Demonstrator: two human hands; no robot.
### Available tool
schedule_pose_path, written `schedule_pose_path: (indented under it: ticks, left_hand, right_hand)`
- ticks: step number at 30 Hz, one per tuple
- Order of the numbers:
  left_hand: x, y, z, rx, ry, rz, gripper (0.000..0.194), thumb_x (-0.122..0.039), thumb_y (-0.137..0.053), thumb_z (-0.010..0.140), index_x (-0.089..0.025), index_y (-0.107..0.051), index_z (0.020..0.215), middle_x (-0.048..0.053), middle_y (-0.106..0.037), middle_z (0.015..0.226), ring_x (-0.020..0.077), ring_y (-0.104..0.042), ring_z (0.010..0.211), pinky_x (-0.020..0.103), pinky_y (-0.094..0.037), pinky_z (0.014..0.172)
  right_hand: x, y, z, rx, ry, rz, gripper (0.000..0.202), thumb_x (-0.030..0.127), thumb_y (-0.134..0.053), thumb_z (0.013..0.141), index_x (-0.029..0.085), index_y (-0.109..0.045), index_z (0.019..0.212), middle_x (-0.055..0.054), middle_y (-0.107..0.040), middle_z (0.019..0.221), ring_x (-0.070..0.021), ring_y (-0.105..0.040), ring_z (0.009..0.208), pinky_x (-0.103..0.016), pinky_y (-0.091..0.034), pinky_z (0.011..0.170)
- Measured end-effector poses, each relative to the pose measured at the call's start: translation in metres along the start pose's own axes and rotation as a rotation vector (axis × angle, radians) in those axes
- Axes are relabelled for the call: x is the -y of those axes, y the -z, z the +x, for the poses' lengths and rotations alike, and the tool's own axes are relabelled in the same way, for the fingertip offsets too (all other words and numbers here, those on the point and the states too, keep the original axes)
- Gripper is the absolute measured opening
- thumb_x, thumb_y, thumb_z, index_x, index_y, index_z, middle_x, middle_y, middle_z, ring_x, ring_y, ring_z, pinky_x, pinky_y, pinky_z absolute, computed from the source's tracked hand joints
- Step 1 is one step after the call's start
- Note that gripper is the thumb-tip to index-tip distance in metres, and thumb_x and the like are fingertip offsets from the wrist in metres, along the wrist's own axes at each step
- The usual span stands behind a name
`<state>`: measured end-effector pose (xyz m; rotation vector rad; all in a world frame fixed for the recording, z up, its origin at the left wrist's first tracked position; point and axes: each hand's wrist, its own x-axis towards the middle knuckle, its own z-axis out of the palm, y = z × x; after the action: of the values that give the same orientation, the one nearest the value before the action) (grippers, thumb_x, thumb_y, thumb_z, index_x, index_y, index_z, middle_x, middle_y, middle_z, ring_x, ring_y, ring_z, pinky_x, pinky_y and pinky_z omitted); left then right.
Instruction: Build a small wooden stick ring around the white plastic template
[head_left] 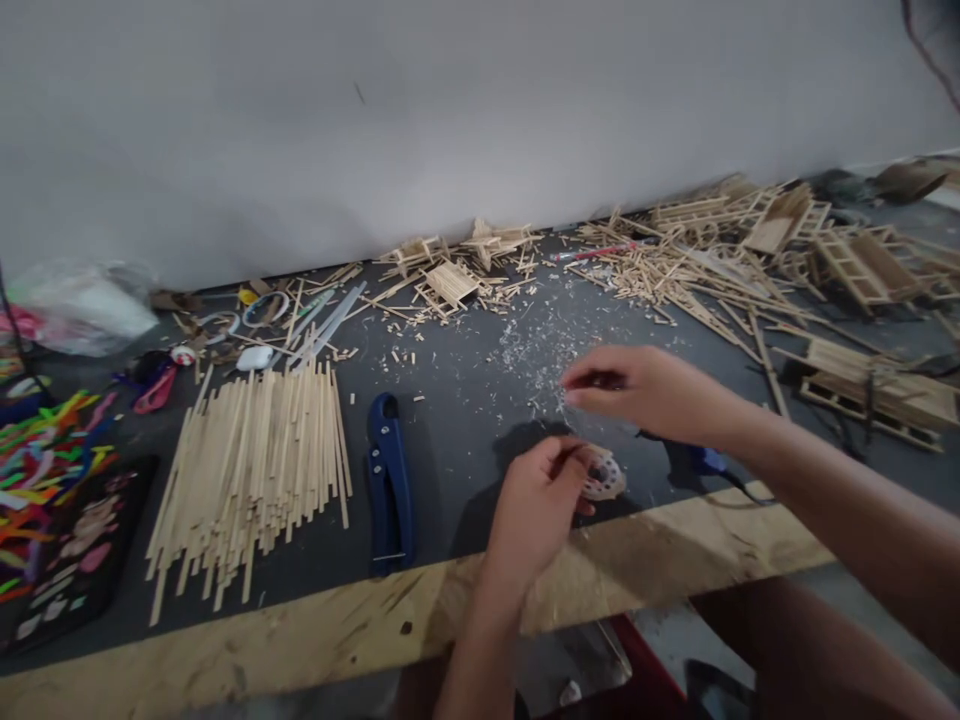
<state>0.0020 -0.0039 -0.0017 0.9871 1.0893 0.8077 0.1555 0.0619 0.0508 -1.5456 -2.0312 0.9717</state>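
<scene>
— Starting on the left?

— Loose wooden sticks (251,470) in a heap, then a blue cutter (391,480), flat on the tabletop (465,400). Well clear of both hands.

— And lower right of centre?

— Left hand (529,500), thumb and fingers pinched closed on a small round piece (609,482) with holes. Probably light, stiff, a bit brittle. Best held by the outer rim, without squeezing.

— Just above and to the right?

— Right hand (645,388), fingers curled, tips close together. Impossible to tell whether gripping anything.

— Anything awkward further right?

— Blue object (705,460) beneath the right forearm, liable to snag. Stick-built models (874,265) at upper right, likely fragile if bumped.
</scene>
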Motion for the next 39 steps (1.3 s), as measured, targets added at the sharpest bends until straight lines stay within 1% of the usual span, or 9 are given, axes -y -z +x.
schedule_pose_path:
  ticks: [3,6,11,18,23,29,31,34,39]
  left_hand:
    - [0.01,-0.004,0.001,0.052,-0.015,0.044,0.025,-0.034,-0.049,0.081,-0.018,-0.065,0.092,0.007,-0.066,0.085,0.0138,-0.058,0.064,0.022,-0.048,0.05]
    - [0.017,-0.003,0.002,0.085,-0.025,0.104,0.028,-0.037,-0.048,0.081,-0.018,-0.065,0.093,0.007,-0.066,0.081,0.014,-0.058,0.059,0.021,-0.045,0.049]
    - [0.02,0.003,0.001,0.076,-0.016,0.205,0.027,-0.036,-0.051,0.077,-0.015,-0.067,0.082,0.008,-0.067,0.07,0.0192,-0.06,0.066,0.023,-0.042,0.05]
    - [0.022,0.007,-0.001,0.075,-0.001,0.227,0.026,-0.034,-0.05,0.077,-0.015,-0.068,0.081,0.008,-0.067,0.069,0.0194,-0.06,0.063,0.024,-0.042,0.05]
    - [0.025,0.01,0.002,0.054,0.028,0.164,0.028,-0.039,-0.05,0.079,-0.016,-0.066,0.083,0.006,-0.066,0.071,0.0175,-0.061,0.06,0.023,-0.046,0.048]
    - [0.009,0.017,0.005,-0.037,0.035,0.087,0.025,-0.037,-0.053,0.079,-0.017,-0.065,0.087,0.006,-0.066,0.077,0.0134,-0.059,0.059,0.021,-0.049,0.047]
    - [0.003,0.021,0.006,-0.077,0.028,0.057,0.022,-0.034,-0.055,0.078,-0.016,-0.066,0.086,0.006,-0.066,0.078,0.013,-0.059,0.061,0.022,-0.05,0.048]
    - [-0.004,0.027,0.006,-0.134,0.028,-0.015,0.022,-0.033,-0.058,0.077,-0.015,-0.065,0.089,0.006,-0.066,0.08,0.013,-0.059,0.062,0.023,-0.052,0.048]
    - [-0.014,0.024,0.004,-0.22,-0.011,-0.111,0.02,-0.03,-0.06,0.076,-0.014,-0.064,0.087,0.003,-0.065,0.074,0.0118,-0.059,0.06,0.021,-0.052,0.046]
  right_hand:
    - [0.039,-0.036,0.039,0.199,0.292,-0.179,0.019,0.029,-0.054,0.078,0.022,-0.066,0.09,-0.002,-0.065,0.092,-0.0162,-0.058,0.082,-0.026,-0.041,0.07]
    - [0.061,-0.073,0.072,0.315,0.403,-0.367,0.025,0.027,-0.052,0.079,0.019,-0.063,0.101,-0.008,-0.062,0.103,-0.0206,-0.058,0.088,-0.029,-0.043,0.07]
    - [0.075,-0.118,0.106,0.331,0.387,-0.482,0.037,0.027,-0.05,0.083,0.015,-0.052,0.118,-0.015,-0.058,0.109,-0.0285,-0.057,0.098,-0.036,-0.048,0.069]
    - [0.088,-0.13,0.116,0.416,0.32,-0.525,0.028,0.001,-0.06,0.066,0.008,-0.063,0.093,-0.018,-0.064,0.098,-0.0298,-0.062,0.091,-0.038,-0.049,0.07]
    - [0.097,-0.116,0.114,0.397,0.301,-0.479,0.018,0.002,-0.057,0.067,0.007,-0.065,0.082,-0.017,-0.065,0.088,-0.0283,-0.063,0.082,-0.035,-0.049,0.063]
    - [0.092,-0.04,0.086,0.172,0.294,-0.318,0.023,0.02,-0.044,0.08,0.015,-0.059,0.097,-0.003,-0.063,0.082,-0.0119,-0.058,0.069,-0.022,-0.042,0.058]
    - [0.077,-0.013,0.068,0.024,0.25,-0.136,0.025,0.024,-0.049,0.079,0.015,-0.06,0.099,0.0,-0.062,0.08,-0.009,-0.055,0.064,-0.021,-0.04,0.057]
    - [0.045,0.013,0.037,-0.038,0.129,0.016,0.023,0.029,-0.052,0.079,0.018,-0.065,0.095,0.0,-0.062,0.071,-0.0095,-0.055,0.06,-0.023,-0.039,0.057]
    - [-0.007,0.004,-0.006,0.023,-0.098,0.372,0.019,0.035,-0.059,0.076,0.022,-0.067,0.087,0.0,-0.063,0.067,-0.012,-0.056,0.06,-0.025,-0.041,0.055]
